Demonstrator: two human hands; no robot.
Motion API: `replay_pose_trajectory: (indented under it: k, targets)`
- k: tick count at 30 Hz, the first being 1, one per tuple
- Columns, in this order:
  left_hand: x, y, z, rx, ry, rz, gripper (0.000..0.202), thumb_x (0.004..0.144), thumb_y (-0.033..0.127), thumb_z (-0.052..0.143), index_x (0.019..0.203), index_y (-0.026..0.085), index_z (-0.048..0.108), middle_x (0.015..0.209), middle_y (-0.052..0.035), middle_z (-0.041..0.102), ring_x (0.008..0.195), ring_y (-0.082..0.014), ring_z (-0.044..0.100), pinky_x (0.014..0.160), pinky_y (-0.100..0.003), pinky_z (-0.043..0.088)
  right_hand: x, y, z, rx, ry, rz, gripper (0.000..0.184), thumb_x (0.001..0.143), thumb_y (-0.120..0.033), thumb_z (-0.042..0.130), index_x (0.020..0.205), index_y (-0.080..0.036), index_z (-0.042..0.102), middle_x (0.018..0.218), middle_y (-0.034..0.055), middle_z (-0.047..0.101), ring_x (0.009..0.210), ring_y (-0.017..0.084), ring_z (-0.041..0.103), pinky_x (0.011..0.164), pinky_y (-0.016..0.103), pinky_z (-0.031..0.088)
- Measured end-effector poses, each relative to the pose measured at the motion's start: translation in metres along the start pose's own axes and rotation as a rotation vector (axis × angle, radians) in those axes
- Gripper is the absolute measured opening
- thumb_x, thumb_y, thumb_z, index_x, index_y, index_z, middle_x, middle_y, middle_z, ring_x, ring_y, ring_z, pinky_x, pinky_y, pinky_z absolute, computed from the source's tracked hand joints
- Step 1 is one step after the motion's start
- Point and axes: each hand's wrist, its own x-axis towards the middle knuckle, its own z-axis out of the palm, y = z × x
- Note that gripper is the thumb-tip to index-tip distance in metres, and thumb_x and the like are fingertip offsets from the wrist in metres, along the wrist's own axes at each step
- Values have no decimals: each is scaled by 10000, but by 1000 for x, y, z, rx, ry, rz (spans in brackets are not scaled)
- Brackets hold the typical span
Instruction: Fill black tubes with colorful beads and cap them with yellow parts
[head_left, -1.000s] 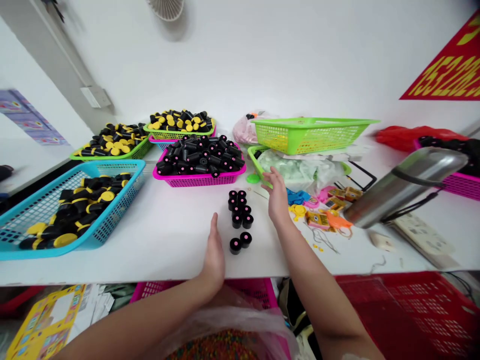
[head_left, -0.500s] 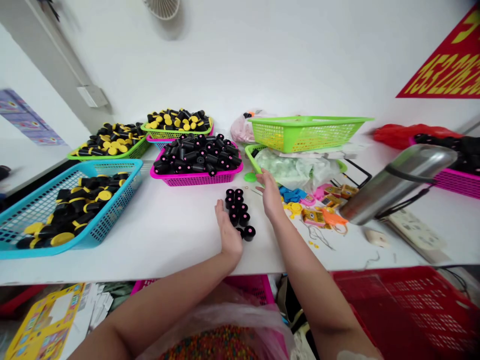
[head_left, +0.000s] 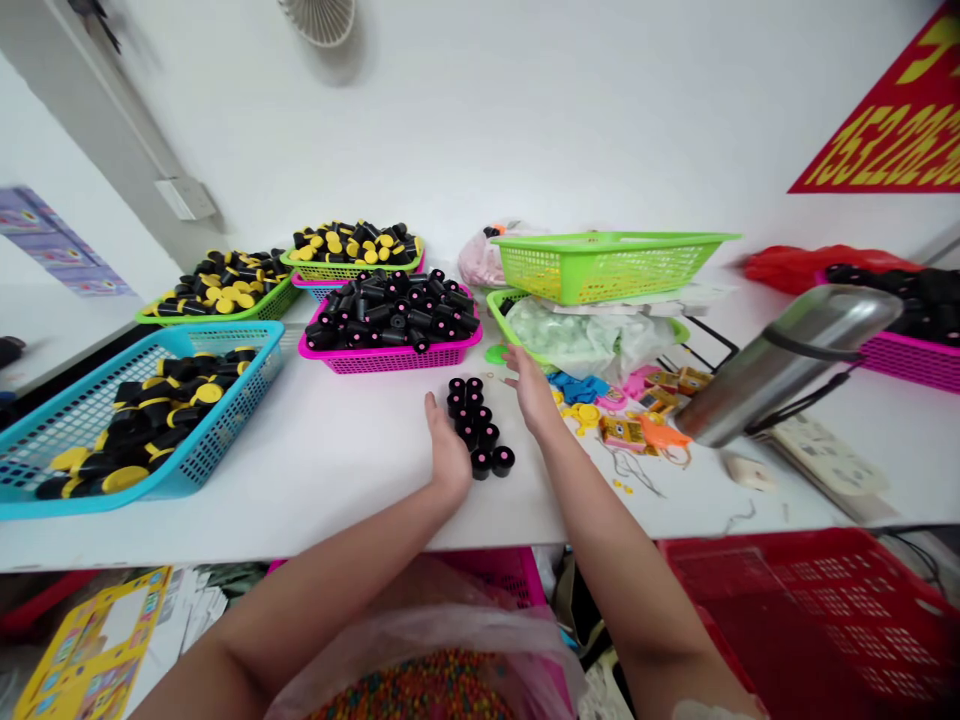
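Note:
Several short black cylinders with pink dots on top stand upright on the white table, grouped in two uneven columns. On their left side my left hand is held edge-down, fingers stretched forward, holding nothing. My right hand is on their right, a little farther off, its fingers apart and nothing in it. Behind the group, a pink basket is heaped with more of these black cylinders. A small green disc lies just beyond my right fingertips.
Left stands a blue basket of black cylinders with yellow caps. At right are a green basket, small toys and cords, and a leaning steel flask. Below the table edge are a bag of colourful beads and a red crate.
My left hand has shifted slightly left, away from the black cylinders, uncovering the nearest one. My right hand stays beside them with little movement. The view has shifted a little.

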Motion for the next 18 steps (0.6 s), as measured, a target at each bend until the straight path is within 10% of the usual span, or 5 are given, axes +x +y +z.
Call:
replay_pose_trajectory:
  k: [6,10,18]
  targets:
    - [11,13,12,-31,-104,-87,669,936,668,248,1293,209,580,1096,-78,701,1067,-261,663,835,-357,575,1,1,-1,-7,-3,-16,547,849,-660,423,1076,-226,666,1265,88,630,1244,252,518,1023,442,435]
    - [8,10,16,-43,-177,-115,713,914,719,219,1241,222,612,951,-68,698,907,-233,695,728,-336,590,-1,-2,-1,-18,-7,-8,580,854,-672,402,1092,-213,665,1269,101,624,1233,265,525,1006,444,447]
    - [20,8,7,-63,-133,-42,700,944,664,221,1249,183,626,1178,-99,706,1254,-276,569,1011,-356,506,-1,-3,-2,-33,-21,-7,630,860,-699,362,1151,-217,645,1274,112,617,1221,276,531,955,460,479]
